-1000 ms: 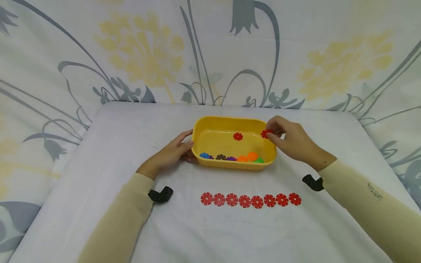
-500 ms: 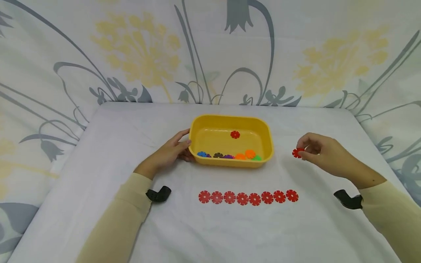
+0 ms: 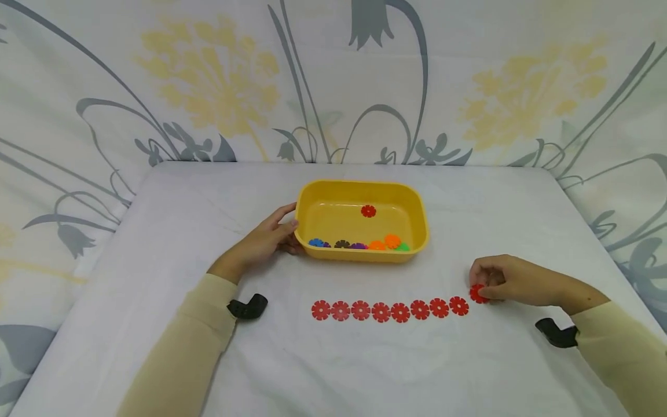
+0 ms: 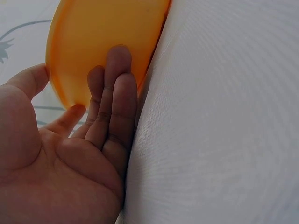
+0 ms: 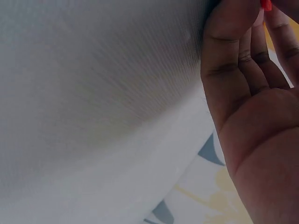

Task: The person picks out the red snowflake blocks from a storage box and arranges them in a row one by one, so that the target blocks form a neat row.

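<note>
A yellow plastic tray [image 3: 361, 255] stands toward the back of the table. My left hand [image 3: 260, 242] holds its left end: thumb at the rim, several fingers against the outer wall, as the left wrist view also shows. Down at the right, my right hand [image 3: 516, 281] pinches a red flower-shaped disc [image 3: 477, 293] between thumb and fingers, low over the cloth. That disc is just right of a row of several matching red discs [image 3: 400, 313]. Only a sliver of the pinched disc [image 5: 266, 5] shows in the right wrist view.
Inside the tray lie another red disc [image 3: 368, 211], a blue disc [image 3: 316, 242], orange discs [image 3: 392, 241] and several other coloured ones along the near wall. White cloth [image 3: 365, 370] covers the table. A flower-patterned fabric [image 3: 312, 69] hangs behind and at the sides.
My right hand has carried the red disc from the tray's right end out to the right, then down beside the row's right end. The left hand has stayed at the tray.
</note>
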The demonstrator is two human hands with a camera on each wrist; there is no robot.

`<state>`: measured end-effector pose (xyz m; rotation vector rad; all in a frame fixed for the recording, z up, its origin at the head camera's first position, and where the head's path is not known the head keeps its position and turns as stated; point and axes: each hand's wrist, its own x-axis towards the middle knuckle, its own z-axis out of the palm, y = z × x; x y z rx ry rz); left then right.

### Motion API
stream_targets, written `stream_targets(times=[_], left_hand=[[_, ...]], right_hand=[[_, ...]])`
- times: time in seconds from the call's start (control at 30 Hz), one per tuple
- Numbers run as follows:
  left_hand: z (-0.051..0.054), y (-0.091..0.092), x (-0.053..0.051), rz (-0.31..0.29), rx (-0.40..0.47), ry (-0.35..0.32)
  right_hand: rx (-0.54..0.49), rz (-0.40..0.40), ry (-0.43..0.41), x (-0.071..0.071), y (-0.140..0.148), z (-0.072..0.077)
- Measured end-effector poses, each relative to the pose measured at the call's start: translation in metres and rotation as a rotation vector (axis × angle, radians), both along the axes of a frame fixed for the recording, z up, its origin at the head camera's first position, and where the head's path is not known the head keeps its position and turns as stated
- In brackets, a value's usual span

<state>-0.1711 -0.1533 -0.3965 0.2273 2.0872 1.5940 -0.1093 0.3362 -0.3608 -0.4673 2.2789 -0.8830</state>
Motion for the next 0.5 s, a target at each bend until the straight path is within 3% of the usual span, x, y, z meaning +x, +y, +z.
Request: stream_targets(times=[0.5], left_hand=[[0.0008,-0.0021,0.0010,-0.033,0.010,0.017]], right_hand=[[0.028,0.047,0.012,0.0036,-0.0082,-0.0032]])
